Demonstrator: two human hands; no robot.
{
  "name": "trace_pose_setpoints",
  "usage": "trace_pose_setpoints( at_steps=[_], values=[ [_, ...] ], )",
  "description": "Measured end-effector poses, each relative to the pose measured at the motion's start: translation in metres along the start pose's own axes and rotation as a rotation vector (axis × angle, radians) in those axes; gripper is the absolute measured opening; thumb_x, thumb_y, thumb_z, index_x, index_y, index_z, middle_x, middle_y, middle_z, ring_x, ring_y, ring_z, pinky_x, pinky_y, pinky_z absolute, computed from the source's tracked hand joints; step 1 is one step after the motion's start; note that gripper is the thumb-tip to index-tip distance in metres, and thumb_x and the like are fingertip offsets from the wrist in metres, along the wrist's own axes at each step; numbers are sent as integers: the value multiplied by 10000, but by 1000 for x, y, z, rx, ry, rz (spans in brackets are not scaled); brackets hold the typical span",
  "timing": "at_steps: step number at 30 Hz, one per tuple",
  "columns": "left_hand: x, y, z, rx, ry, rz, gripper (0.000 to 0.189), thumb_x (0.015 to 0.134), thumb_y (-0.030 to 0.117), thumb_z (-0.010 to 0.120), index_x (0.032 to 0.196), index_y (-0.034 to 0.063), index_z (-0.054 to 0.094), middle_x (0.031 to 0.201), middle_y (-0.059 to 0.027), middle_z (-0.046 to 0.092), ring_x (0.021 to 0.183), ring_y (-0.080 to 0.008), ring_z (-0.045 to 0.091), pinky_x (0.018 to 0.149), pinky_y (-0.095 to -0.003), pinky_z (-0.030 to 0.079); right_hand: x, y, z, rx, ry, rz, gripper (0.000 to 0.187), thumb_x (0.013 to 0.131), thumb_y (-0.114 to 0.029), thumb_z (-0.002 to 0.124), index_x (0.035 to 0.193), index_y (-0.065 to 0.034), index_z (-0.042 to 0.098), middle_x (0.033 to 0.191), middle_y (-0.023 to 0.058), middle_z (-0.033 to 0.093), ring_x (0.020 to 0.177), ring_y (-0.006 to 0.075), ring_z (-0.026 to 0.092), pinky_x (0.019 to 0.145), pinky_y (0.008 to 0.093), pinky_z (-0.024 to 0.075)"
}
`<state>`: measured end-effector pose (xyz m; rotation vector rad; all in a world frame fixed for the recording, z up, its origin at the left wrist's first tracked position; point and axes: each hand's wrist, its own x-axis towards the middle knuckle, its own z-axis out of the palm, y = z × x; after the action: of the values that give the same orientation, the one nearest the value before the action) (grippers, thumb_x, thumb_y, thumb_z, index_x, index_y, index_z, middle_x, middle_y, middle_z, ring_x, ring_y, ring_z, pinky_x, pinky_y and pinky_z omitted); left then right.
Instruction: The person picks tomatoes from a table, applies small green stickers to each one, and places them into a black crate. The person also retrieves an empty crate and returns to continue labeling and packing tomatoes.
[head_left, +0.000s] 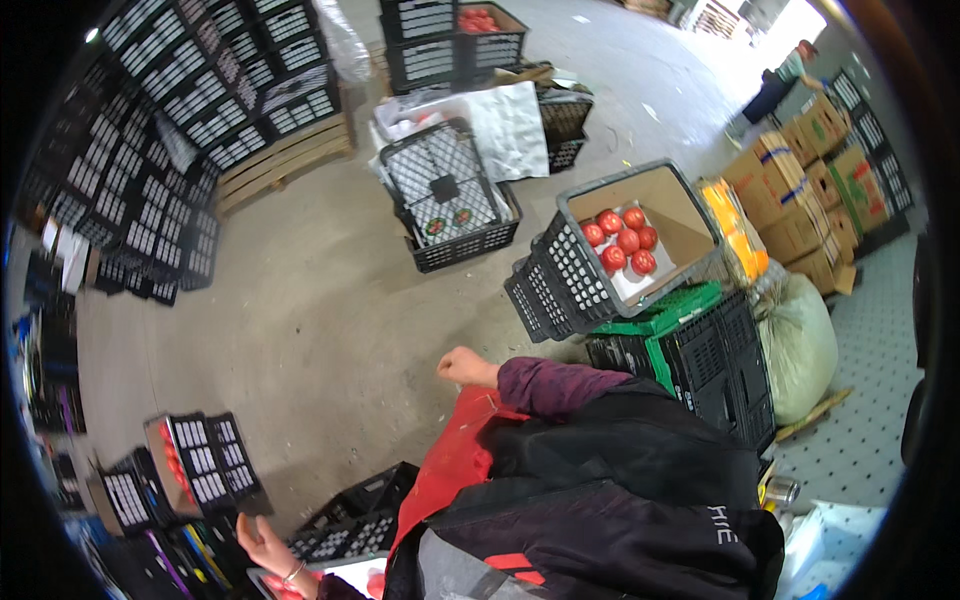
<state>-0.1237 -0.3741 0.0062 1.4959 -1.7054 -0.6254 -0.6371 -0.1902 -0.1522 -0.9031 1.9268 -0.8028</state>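
Observation:
My right hand (469, 367) is curled into a loose fist at the edge of my red apron (442, 457), with nothing visible in it. At the lower left, my left hand (266, 541) has its fingers apart and holds nothing; a bracelet circles the wrist. Just below that hand, partly hidden by my arm and clothing, is a pale-lined container of red tomatoes (375, 585). Several more tomatoes (628, 240) lie on white paper in a cardboard-lined black crate (577, 262), atop other crates beyond my right hand.
Black crates (210, 450) with tomatoes stand at lower left. Tall crate stacks (135, 165) and a wooden pallet (285, 161) are at upper left. A crate (465, 251) sits on the floor ahead. Folded crates (705, 360), a filled sack (799, 345) and cardboard boxes (772, 180) flank the right, near another person (776, 90).

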Motion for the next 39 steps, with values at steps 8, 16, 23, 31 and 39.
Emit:
trace_pose_setpoints(
  at_steps=[8, 16, 23, 31, 39],
  values=[
    [71, 155, 239, 41, -861, 13, 478, 932, 328, 599, 1232, -43, 577, 1201, -223, 617, 1133, -319, 586, 1006, -406, 445, -15, 38, -154, 243, 347, 300, 210, 842, -157, 567, 894, 5, 690, 702, 124, 679, 571, 223, 651, 530, 345, 526],
    [129, 232, 429, 42, -1443, 147, 499, 902, 286, 648, 1305, 10, 549, 1295, -182, 590, 1205, -268, 554, 1039, -370, 421, -8, -9, -269, 71, 1380, 51, 161, 837, -130, 609, 945, -35, 682, 882, 146, 667, 867, 316, 653, 761, 373, 520],
    [225, 223, 576, 27, -1633, 65, 500, 907, 304, 632, 1310, 18, 551, 1272, -158, 607, 1109, -253, 597, 982, -373, 454, 50, 24, -339, -294, 1579, 638, 246, 832, -240, 617, 1029, -96, 650, 1039, 143, 625, 996, 366, 594, 829, 491, 490],
    [356, 156, 673, 100, -1552, -379, 407, 899, 342, 628, 1161, 34, 581, 1084, -112, 645, 936, -227, 622, 783, -357, 507, 77, 78, -317, -321, 1396, 1052, 357, 935, -331, 447, 842, -46, 642, 909, 206, 657, 852, 375, 646, 757, 518, 487],
    [410, 73, 607, 198, -1498, -373, 373, 899, 339, 625, 1180, 106, 549, 1042, -131, 642, 878, -252, 637, 700, -402, 522, 73, 79, -319, -378, 1115, 1086, 530, 1002, -362, 281, 784, -17, 620, 829, 195, 674, 805, 385, 649, 733, 519, 478]
  ],
)
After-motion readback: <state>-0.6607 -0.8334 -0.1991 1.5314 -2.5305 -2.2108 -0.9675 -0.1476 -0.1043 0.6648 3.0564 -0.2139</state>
